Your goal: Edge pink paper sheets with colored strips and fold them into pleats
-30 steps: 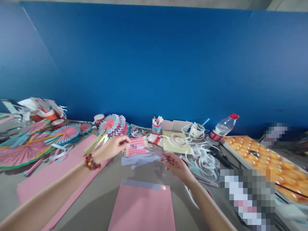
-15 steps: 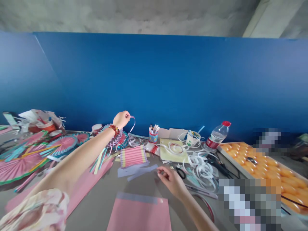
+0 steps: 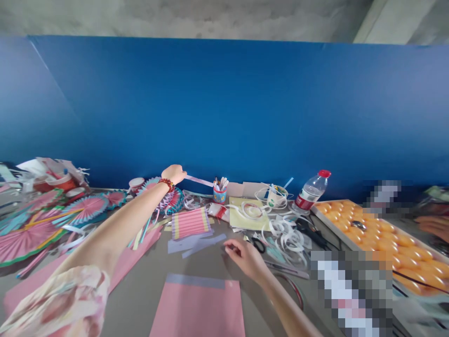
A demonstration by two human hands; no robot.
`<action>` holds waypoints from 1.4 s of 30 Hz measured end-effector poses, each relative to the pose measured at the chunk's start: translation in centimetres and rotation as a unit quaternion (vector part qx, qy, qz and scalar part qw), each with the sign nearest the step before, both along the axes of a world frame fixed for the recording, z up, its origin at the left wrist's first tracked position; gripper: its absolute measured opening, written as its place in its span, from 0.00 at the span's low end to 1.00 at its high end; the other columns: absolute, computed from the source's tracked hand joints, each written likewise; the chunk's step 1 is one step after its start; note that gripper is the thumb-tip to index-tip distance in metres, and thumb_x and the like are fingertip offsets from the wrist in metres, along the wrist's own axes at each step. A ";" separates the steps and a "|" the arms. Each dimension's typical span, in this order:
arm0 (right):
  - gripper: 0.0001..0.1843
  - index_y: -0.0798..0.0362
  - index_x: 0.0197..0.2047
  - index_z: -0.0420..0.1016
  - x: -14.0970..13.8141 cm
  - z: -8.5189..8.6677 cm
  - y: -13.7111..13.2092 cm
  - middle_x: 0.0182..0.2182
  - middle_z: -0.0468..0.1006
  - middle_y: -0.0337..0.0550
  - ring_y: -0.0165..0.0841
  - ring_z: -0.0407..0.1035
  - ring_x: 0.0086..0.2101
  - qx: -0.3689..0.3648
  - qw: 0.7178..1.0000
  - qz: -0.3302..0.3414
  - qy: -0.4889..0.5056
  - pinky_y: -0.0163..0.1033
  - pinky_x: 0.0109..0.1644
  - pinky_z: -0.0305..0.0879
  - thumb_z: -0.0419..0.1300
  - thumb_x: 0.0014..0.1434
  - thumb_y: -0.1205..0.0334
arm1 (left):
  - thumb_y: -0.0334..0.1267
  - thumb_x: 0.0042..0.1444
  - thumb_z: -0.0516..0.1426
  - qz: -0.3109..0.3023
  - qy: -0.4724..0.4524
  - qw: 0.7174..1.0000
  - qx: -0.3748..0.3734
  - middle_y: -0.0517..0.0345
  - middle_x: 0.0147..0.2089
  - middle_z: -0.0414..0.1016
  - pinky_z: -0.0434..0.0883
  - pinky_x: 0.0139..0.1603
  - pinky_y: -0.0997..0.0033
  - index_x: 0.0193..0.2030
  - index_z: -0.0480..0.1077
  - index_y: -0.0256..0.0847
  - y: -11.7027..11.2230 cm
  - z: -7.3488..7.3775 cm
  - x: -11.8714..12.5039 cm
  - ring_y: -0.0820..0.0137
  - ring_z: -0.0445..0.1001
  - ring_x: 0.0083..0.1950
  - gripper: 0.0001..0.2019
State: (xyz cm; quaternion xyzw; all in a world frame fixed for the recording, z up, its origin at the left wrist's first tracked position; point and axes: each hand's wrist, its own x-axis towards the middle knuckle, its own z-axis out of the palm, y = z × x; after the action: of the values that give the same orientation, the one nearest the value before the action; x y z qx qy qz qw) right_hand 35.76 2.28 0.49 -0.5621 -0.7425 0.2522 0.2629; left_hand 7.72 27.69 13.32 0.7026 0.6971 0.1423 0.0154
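Observation:
My left hand (image 3: 174, 173), with a red bead bracelet on its wrist, is stretched far out over the paper fans (image 3: 164, 199) at the back. It pinches a thin lilac paper strip (image 3: 199, 180) that sticks out to the right toward a small pen cup (image 3: 219, 193). My right hand (image 3: 245, 256) rests low on the table with fingers curled, next to black scissors (image 3: 259, 244) and lilac paper scraps (image 3: 196, 242). A pink sheet with a lilac band (image 3: 198, 306) lies in front of me. A pleated pink-and-yellow paper (image 3: 191, 223) lies beyond the scraps.
Large pink folded fans (image 3: 38, 224) and pink sheets (image 3: 135, 250) cover the left side. White curled paper strips (image 3: 289, 234), a yellow sheet (image 3: 245, 216), a paper cup (image 3: 275, 197) and a water bottle (image 3: 310, 191) sit to the right. An orange tray (image 3: 379, 234) stands at far right. A blue wall closes the back.
My left hand lifted from the striped paper and reached to the back, pulling the lilac strip up and then out straight to the right. My right hand dropped lower onto the table.

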 end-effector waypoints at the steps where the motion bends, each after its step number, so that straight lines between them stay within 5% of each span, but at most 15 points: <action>1: 0.14 0.50 0.43 0.77 0.0 0.0 0.0 0.28 0.78 0.40 0.33 0.70 0.28 0.000 1.000 0.001 -0.001 0.34 0.32 0.59 0.53 0.62 0.56 | 0.42 0.64 0.57 0.002 0.004 1.000 -0.007 0.51 0.52 0.71 0.74 0.48 0.59 0.53 0.69 0.38 0.0 -0.1 -0.1 0.64 0.74 0.49 0.14; 7: 0.13 0.50 0.43 0.78 0.1 -0.4 0.1 0.31 0.79 0.41 0.32 0.71 0.30 0.002 1.000 0.011 -0.004 0.34 0.34 0.60 0.54 0.62 0.59 | 0.42 0.65 0.56 -0.001 0.004 1.000 -0.016 0.49 0.54 0.71 0.73 0.50 0.55 0.55 0.68 0.37 -0.7 -1.0 -0.3 0.63 0.73 0.51 0.16; 15: 0.12 0.50 0.42 0.78 0.3 -0.7 0.2 0.33 0.78 0.41 0.33 0.70 0.31 0.010 1.000 0.023 -0.004 0.35 0.35 0.61 0.54 0.61 0.60 | 0.42 0.65 0.56 -0.079 -0.052 0.995 -0.006 0.50 0.53 0.71 0.75 0.48 0.58 0.54 0.68 0.37 -1.7 -2.5 2.4 0.64 0.74 0.48 0.15; 27: 0.11 0.51 0.40 0.78 0.4 -0.5 0.3 0.33 0.78 0.41 0.32 0.70 0.32 0.013 0.999 0.043 -0.004 0.33 0.35 0.60 0.55 0.61 0.61 | 0.42 0.65 0.56 0.023 -0.013 1.000 0.011 0.49 0.54 0.71 0.73 0.51 0.54 0.54 0.68 0.37 -1.7 -2.6 0.8 0.62 0.73 0.51 0.15; 42: 0.11 0.50 0.40 0.78 0.4 -0.3 0.1 0.36 0.79 0.41 0.32 0.71 0.32 0.009 0.999 0.045 -0.016 0.35 0.36 0.61 0.55 0.61 0.61 | 0.42 0.65 0.56 0.014 -0.026 1.000 0.009 0.50 0.53 0.71 0.74 0.49 0.57 0.55 0.68 0.37 -1.4 -3.4 2.2 0.63 0.74 0.49 0.15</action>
State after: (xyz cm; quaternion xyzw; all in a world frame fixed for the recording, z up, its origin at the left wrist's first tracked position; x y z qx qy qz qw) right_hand 36.19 2.41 0.22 -0.5299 -0.7731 0.2483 0.2446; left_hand 9.91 26.30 9.94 0.6889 0.7048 0.1671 0.0258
